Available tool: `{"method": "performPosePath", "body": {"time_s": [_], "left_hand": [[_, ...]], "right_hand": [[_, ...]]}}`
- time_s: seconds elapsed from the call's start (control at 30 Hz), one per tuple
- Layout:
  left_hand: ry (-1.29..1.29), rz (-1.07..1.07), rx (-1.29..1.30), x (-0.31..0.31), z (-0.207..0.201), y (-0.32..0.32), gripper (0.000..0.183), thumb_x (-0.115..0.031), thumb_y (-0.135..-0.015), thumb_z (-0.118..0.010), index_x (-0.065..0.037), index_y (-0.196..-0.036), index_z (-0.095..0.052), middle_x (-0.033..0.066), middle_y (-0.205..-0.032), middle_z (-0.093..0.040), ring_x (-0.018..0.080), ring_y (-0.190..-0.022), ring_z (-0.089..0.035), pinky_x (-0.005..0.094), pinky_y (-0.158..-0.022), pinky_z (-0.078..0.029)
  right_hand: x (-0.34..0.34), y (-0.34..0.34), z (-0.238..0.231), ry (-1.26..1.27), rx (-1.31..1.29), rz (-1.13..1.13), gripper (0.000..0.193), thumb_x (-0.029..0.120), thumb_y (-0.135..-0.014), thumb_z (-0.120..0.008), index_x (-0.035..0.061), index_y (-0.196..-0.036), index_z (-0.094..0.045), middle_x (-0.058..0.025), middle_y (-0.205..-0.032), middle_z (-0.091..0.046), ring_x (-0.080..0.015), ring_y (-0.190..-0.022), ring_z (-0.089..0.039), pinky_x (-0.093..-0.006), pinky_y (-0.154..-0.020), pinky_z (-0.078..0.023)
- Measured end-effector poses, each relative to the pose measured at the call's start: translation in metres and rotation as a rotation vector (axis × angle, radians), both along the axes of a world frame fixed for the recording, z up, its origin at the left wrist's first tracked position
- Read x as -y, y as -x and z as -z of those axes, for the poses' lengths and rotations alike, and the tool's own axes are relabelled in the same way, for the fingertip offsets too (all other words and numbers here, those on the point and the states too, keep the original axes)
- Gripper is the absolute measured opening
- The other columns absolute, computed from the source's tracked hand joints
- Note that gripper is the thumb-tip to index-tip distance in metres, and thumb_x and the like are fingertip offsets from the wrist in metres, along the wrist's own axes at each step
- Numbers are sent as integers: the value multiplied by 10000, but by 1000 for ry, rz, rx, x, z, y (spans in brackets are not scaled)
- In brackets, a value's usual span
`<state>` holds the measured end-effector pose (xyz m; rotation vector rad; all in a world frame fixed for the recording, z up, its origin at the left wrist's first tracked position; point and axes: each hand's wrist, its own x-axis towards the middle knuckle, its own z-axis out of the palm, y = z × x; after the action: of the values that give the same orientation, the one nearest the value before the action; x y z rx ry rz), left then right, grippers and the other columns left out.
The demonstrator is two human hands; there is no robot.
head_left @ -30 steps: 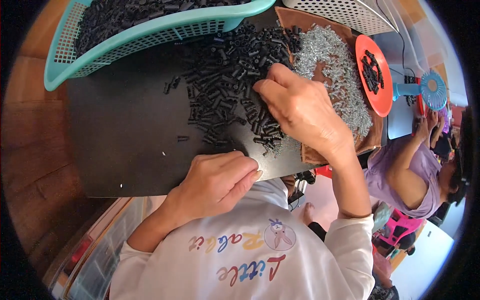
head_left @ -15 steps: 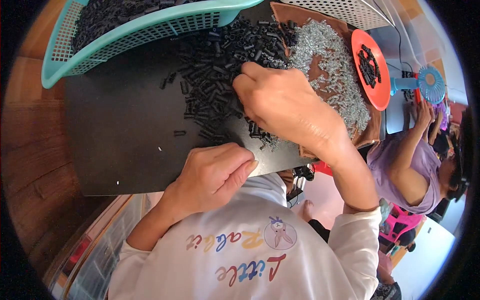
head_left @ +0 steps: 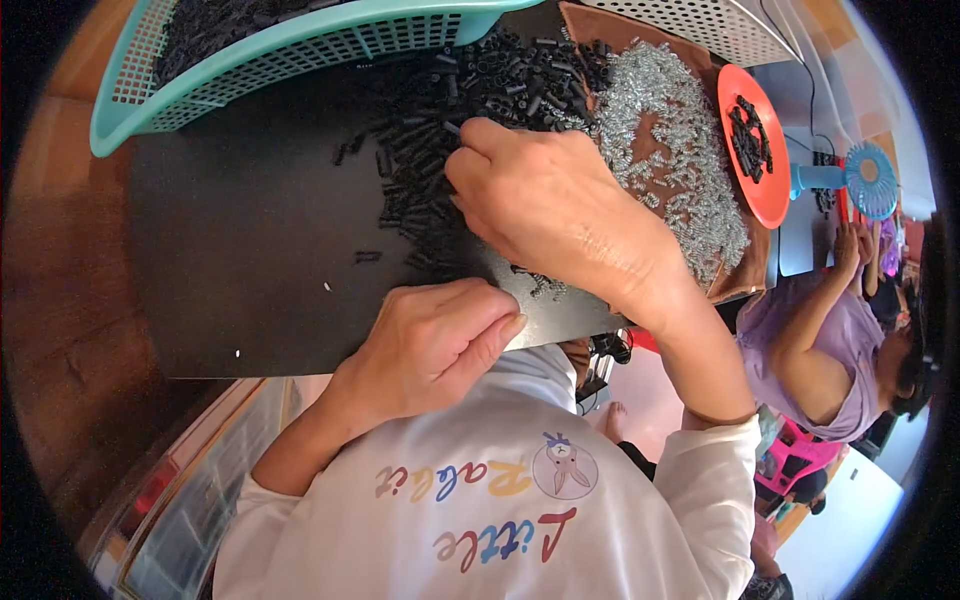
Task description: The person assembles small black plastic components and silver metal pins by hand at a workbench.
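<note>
Because the black tubes (head_left: 410, 190) lie loose in a heap on the table (head_left: 250, 250), I judge the step in hand to be picking at that heap. The right hand (head_left: 560, 195) is over it, fingers bent down; their tips are hidden, so I cannot tell their opening or any hold. By my judgement, the next move calls for a light fingertip pinch. The left hand (head_left: 435, 335) is at the near table edge, fingers curled; I cannot tell whether they grip anything. Rightward, silver springs (head_left: 700, 190) cover much of a brown cloth (head_left: 645, 140) beside a red plate (head_left: 769, 205).
</note>
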<state>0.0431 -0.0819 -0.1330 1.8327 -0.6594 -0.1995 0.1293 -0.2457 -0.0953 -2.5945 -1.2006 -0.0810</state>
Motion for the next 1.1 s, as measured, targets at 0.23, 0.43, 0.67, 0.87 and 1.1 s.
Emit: {"method": "performPosePath", "body": {"time_s": [0.23, 0.43, 0.67, 0.87, 1.1], "left_hand": [[26, -13, -9, 0, 0, -1, 69, -61, -875, -620, 2, -856, -601, 135, -716, -586, 306, -616, -592, 377, -554, -465], [71, -49, -1, -4, 0, -1, 75, -55, -894, -592, 12, -900, -624, 126, -725, -605, 251, -598, -588, 333, -551, -465], [258, -289, -550, -2, -25, -12, 204, -181, -992, -519, -3, -994, -619, 9, -685, -594, 41, -548, -523, 201, -480, -428], [419, -160, -774, 12, -21, -34, 375, -330, -1024, -450, -8, -901, -600, 23, -672, -576, 57, -515, -516, 200, -436, -411], [485, -258, -838, 18, -15, -34, 363, -324, -1027, -443, -40, -849, -583, 25, -646, -571, 58, -478, -482, 193, -415, -371]], "right_hand": [[-7, -5, 1, 103, 61, 22, 73, 48, -728, -600, 18, -784, -636, -146, -813, -611, -285, -717, -678, -362, -563, -532], [23, 0, 14, -141, -56, 22, 118, 65, -741, -618, 14, -842, -584, -119, -793, -536, -319, -638, -607, -416, -527, -504], [40, 16, 16, -542, -207, 67, 178, 22, -746, -661, 22, -912, -596, -104, -790, -534, -269, -612, -585, -368, -527, -492], [40, 25, 4, -676, -261, 43, 194, 2, -758, -684, 2, -942, -621, -93, -788, -547, -231, -623, -596, -346, -533, -490], [33, 31, 5, -405, 121, 95, 179, 101, -702, -654, 47, -867, -609, -45, -752, -466, -185, -635, -592, -316, -462, -499]]}}
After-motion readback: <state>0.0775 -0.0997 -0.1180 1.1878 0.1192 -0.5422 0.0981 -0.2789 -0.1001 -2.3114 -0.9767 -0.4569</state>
